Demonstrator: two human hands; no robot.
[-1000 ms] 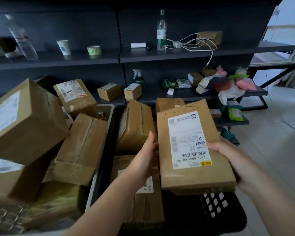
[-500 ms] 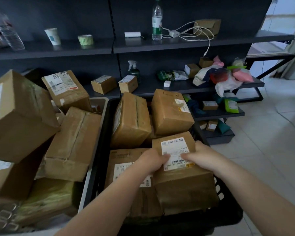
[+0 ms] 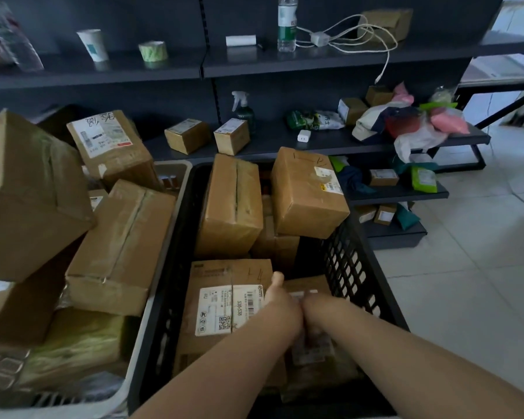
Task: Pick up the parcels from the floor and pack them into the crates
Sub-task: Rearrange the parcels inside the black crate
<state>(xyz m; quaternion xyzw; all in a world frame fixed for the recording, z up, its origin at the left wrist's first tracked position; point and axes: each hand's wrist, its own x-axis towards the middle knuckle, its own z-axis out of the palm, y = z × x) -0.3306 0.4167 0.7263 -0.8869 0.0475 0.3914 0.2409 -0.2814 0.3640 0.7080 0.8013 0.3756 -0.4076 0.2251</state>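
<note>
A black mesh crate stands in front of me and holds several brown parcels. A labelled brown parcel sits low in its near right corner. My left hand and my right hand meet at its upper edge and grip it, left thumb raised. Beside it lies a flat parcel with a white label. Behind stand an upright parcel and a tilted one. The held parcel's label is mostly hidden by my hands and forearms.
A grey crate to the left is piled above its rim with large parcels. Dark shelving behind carries a bottle, a cup, tape, cables and small boxes. Pale tiled floor lies to the right.
The labelled parcel went from raised in front of me down into the black crate's near right corner. Both hands followed it down and came together at its upper edge.
</note>
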